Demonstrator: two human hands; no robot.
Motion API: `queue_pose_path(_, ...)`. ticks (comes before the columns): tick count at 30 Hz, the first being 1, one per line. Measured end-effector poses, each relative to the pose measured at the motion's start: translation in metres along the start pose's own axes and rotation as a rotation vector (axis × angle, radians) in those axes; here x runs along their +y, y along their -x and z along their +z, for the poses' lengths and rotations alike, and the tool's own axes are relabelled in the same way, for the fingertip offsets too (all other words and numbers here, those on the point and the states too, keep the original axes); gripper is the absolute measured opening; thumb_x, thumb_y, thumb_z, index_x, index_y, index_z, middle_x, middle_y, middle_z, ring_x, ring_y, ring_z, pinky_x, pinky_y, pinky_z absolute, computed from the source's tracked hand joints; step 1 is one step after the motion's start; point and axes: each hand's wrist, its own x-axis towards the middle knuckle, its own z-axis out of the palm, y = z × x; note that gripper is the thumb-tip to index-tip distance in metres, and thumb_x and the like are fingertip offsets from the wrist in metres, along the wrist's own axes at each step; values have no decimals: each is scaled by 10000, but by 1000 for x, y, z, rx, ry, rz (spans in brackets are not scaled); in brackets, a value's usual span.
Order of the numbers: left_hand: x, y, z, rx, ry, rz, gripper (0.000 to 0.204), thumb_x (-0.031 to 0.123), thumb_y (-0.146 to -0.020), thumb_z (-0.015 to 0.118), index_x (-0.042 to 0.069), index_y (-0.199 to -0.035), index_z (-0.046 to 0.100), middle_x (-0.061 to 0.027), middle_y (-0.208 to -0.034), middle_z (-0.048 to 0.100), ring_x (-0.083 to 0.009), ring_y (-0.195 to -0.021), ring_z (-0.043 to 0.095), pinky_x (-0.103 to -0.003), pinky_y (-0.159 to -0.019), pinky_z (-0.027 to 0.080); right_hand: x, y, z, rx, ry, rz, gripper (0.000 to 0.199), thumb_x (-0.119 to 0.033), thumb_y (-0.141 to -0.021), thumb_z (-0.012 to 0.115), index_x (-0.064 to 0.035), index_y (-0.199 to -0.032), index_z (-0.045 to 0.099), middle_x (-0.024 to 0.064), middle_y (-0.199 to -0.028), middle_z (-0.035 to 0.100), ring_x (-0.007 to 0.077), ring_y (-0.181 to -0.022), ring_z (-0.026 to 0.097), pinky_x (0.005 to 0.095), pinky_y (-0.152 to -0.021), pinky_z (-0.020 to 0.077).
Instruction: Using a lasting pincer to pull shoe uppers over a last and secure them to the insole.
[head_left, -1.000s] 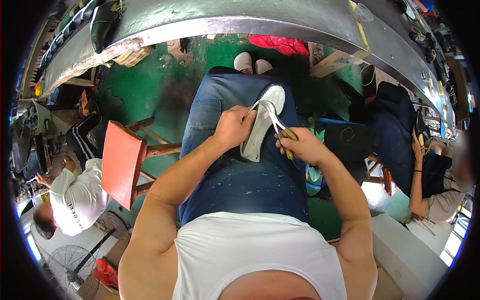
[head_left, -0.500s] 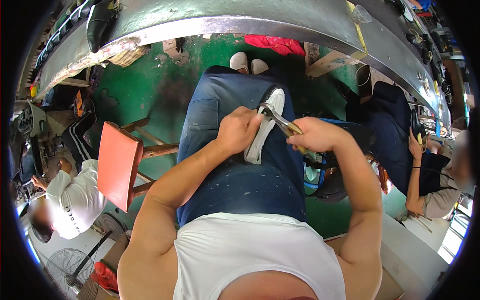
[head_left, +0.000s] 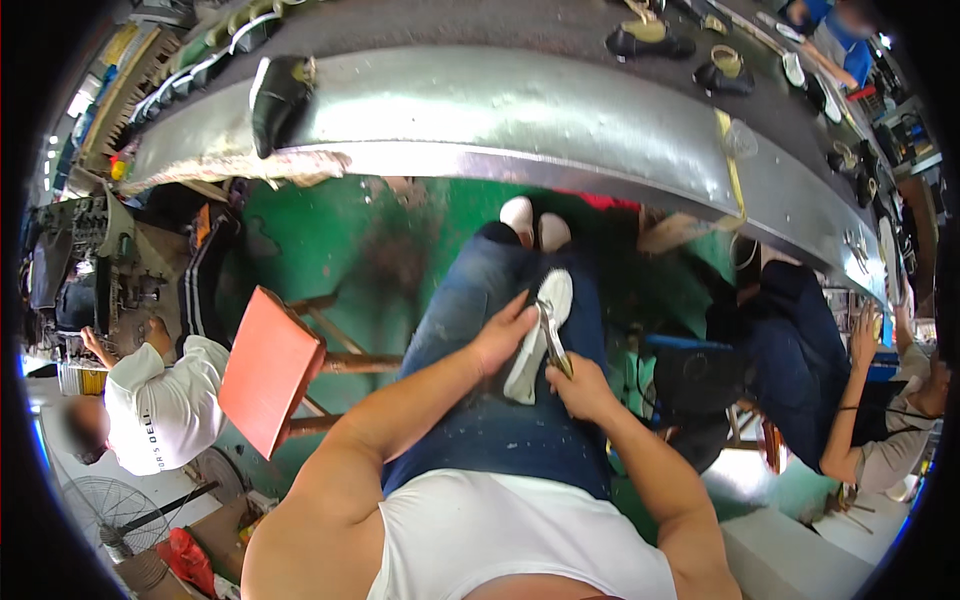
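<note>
1. A black shoe (head_left: pixel 280 110) rests on the metal surface (head_left: pixel 450 100) ahead; a red-orange stool (head_left: pixel 268 370) stands at left.
2. Pliers (head_left: pixel 552 335) cross a white-soled shoe (head_left: pixel 522 376) on the person's blue trousers (head_left: pixel 450 435), partly hiding it.
3. The left hand (head_left: pixel 503 338) has fingers closed on the sole's left edge; the right hand (head_left: pixel 583 390) curls its fingers around the pliers' handles, just beside it.

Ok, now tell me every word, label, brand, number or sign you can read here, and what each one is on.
White shirt, seated person at left: dark lettering on it, which I won't copy out.
Shoe and pliers: no writing I can make out.
Things toward the picture's edges: too small or blurred to tell.
</note>
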Motion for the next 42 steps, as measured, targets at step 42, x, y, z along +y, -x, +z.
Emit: queue_pose_path(42,62,-6,7,-185,-396,-405,482,273,-967,662,101,-1382,488,-105,-1204,652,-227,-1103,637,-464,-902,533,3,38,-73,-176,90,31,304,-289,-965,596,8,-907,627,136,-726,666,248,-697,671,374,-653,505)
